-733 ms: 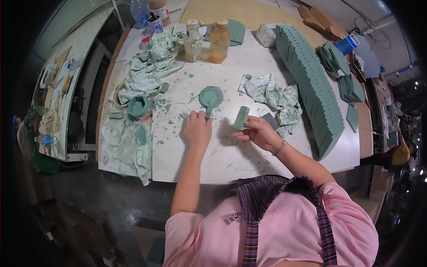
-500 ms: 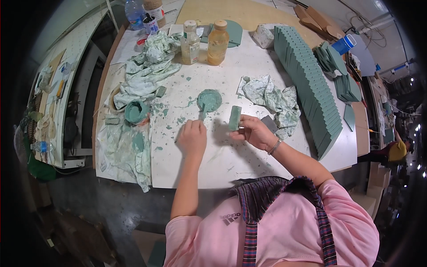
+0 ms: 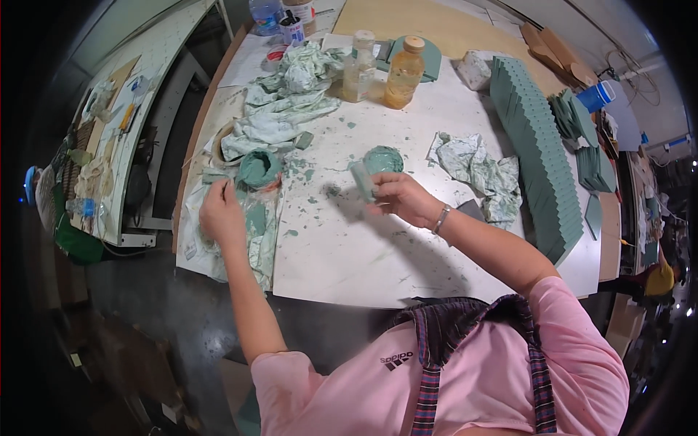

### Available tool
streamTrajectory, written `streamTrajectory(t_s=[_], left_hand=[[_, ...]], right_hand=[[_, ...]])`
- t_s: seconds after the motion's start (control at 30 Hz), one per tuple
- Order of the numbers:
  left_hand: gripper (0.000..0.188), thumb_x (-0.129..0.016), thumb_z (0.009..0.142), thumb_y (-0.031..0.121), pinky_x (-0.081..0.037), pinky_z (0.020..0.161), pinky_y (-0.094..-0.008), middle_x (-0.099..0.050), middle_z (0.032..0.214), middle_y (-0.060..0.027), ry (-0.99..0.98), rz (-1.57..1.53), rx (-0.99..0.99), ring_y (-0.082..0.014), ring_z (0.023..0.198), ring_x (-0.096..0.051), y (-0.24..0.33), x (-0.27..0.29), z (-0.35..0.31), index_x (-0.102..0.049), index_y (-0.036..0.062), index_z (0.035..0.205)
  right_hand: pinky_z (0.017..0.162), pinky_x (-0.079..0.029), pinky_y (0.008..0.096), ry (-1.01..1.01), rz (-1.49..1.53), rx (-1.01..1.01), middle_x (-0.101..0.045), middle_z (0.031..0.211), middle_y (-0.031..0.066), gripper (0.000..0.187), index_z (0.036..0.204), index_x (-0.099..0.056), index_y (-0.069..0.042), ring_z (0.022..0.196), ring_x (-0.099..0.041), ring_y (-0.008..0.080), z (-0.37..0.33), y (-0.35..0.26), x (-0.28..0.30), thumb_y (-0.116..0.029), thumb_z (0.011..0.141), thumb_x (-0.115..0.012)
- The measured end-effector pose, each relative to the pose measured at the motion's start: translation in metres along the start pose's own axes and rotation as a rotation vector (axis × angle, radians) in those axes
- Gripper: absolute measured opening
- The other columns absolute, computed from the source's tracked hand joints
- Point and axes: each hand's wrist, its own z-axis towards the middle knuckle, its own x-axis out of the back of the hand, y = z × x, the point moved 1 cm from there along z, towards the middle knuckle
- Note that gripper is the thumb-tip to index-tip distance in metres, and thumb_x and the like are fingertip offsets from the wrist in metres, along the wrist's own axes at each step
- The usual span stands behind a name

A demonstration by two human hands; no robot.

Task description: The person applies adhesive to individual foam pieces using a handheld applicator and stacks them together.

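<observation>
My right hand (image 3: 404,200) grips a small rectangular block (image 3: 363,182), pale green and blurred by motion. It is held just above the table, beside a round shallow dish (image 3: 384,159) of thick green paste. My left hand (image 3: 222,212) is over the left part of the table, fingers pinched together; what they hold, if anything, I cannot make out. Close by it stands a small round tub (image 3: 259,170) smeared with green paste, on a stained plastic sheet (image 3: 256,221). Another small green block (image 3: 305,140) lies behind the tub.
A long row of green notched plates (image 3: 534,160) lines the right side, beside a crumpled stained cloth (image 3: 483,174). More stained rags (image 3: 287,109) lie at the back left. Two bottles (image 3: 405,73) stand at the back. Dried green crumbs dot the white table (image 3: 327,269).
My left hand has moved left, away from the dish to beside the tub. My right hand has brought the block nearer the dish and tilted it. The head view has shifted.
</observation>
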Motion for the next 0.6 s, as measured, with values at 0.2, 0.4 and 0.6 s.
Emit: streamTrajectory(t_s=[0.2, 0.4, 0.6], left_hand=[[0.007, -0.069, 0.084, 0.014, -0.049, 0.075, -0.0422, -0.066, 0.093, -0.0048, 0.05, 0.33, -0.282, -0.0291, 0.093, -0.062, -0.004, -0.027, 0.028, -0.072, 0.0137, 0.091], [0.004, -0.069, 0.082, 0.011, -0.049, 0.076, -0.0429, -0.066, 0.091, -0.0067, -0.204, 0.237, -0.215, -0.0282, 0.092, -0.062, 0.001, -0.03, 0.036, -0.073, 0.0108, 0.084], [0.006, -0.07, 0.082, 0.013, -0.049, 0.075, -0.0424, -0.069, 0.091, -0.01, -0.252, 0.189, -0.168, -0.0323, 0.089, -0.065, -0.008, -0.03, 0.042, -0.074, 0.0087, 0.084]], right_hand=[[0.072, -0.057, 0.0288, -0.075, -0.04, -0.023, -0.066, 0.095, 0.0086, 0.017, 0.105, -0.065, 0.003, 0.078, -0.067, 0.0172, 0.043, 0.015, -0.043, -0.005, 0.092, -0.059], [0.076, -0.058, 0.0291, -0.079, -0.058, -0.047, -0.067, 0.096, 0.0093, 0.022, 0.112, -0.064, 0.003, 0.081, -0.067, 0.0166, 0.054, 0.012, -0.058, -0.003, 0.092, -0.058], [0.073, -0.058, 0.03, -0.059, -0.065, -0.039, -0.066, 0.094, 0.0107, 0.017, 0.109, -0.063, 0.003, 0.075, -0.067, 0.0171, 0.074, 0.009, -0.074, -0.006, 0.095, -0.059]])
